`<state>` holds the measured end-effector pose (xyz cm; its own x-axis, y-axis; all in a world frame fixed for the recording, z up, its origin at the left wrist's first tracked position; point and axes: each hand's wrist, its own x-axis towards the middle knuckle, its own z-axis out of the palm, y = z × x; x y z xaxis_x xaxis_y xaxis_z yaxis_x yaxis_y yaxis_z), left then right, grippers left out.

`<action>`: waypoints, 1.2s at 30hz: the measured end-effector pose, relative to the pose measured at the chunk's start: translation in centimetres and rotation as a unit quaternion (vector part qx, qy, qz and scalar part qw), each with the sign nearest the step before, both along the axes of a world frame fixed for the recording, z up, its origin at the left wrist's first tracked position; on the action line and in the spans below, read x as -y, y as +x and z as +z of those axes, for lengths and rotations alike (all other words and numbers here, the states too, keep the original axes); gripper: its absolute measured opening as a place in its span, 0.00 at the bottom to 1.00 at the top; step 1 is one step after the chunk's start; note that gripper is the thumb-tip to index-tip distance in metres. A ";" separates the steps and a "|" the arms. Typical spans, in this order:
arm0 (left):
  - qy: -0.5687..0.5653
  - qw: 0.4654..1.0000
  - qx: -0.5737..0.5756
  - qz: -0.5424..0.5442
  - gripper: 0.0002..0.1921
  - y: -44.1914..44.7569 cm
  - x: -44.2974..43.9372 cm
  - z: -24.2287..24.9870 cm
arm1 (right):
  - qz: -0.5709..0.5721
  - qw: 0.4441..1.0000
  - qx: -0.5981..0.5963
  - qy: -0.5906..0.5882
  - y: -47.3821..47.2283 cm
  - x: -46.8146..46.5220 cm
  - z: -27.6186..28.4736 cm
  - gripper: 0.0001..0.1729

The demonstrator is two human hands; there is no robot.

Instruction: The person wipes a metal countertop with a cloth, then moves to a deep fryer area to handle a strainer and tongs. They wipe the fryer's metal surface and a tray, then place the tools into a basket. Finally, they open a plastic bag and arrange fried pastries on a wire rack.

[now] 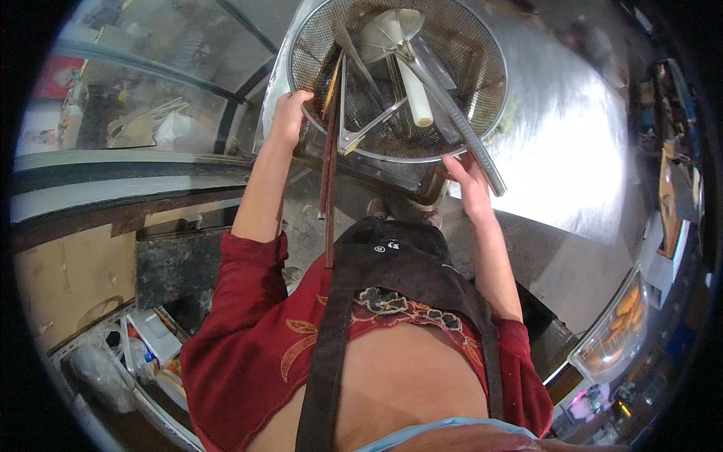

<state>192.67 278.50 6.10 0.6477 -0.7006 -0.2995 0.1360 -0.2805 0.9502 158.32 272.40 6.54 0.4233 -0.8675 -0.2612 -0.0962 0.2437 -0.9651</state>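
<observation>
A large round metal mesh basket is held up at its rim by both my hands. My left hand grips the rim on the left, thumb over the edge. Low on the right, my right hand supports the rim from outside, partly hidden by a metal handle. In the basket lie a strainer, a white rolling pin or rod, metal tongs and long brown sticks that stick out over the rim. A ridged metal handle crosses the rim beside my right hand.
A shiny metal worktop extends to the right. On the left are a glass-sided case and a ledge. A clear container of orange-brown food stands at lower right. A crate with plastic bags is at lower left.
</observation>
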 end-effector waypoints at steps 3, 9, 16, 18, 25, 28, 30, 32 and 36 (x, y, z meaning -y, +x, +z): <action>-0.030 0.999 -0.036 -0.016 0.17 -0.4 -1.3 0.5 | -0.004 0.995 -0.101 -0.006 -3.8 1.1 0.3 0.27; -0.003 0.998 -0.013 -0.064 0.25 -2.3 -5.5 1.8 | -0.154 0.980 -0.117 -0.053 -6.9 2.4 6.8 0.22; 0.016 0.969 -0.161 -0.188 0.29 -5.5 -7.3 3.4 | 0.036 0.840 -0.399 -0.367 0.5 0.5 9.1 0.21; -0.011 0.961 -0.209 -0.181 0.29 -6.2 -7.2 3.9 | 0.003 0.884 -0.397 -0.248 0.1 0.1 8.7 0.22; -0.007 0.912 -0.370 -0.176 0.19 -7.3 -7.7 5.7 | -0.231 0.957 -0.133 -0.111 -6.3 -2.2 7.0 0.22; -0.012 0.889 -0.427 -0.165 0.17 -7.6 -7.8 6.5 | -0.304 0.935 -0.134 -0.127 -9.3 -1.5 4.6 0.17; -0.005 0.883 -0.445 -0.151 0.15 -7.8 -8.0 7.4 | -0.333 0.919 -0.165 -0.130 -11.7 0.0 2.1 0.16; 0.022 0.900 -0.421 -0.113 0.14 -7.9 -8.7 8.8 | -0.361 0.905 -0.176 -0.141 -13.6 1.6 -1.1 0.17; 0.007 0.924 -0.363 -0.120 0.12 -8.1 -10.2 12.2 | -0.295 0.850 -0.379 -0.217 -15.5 2.5 -5.7 0.19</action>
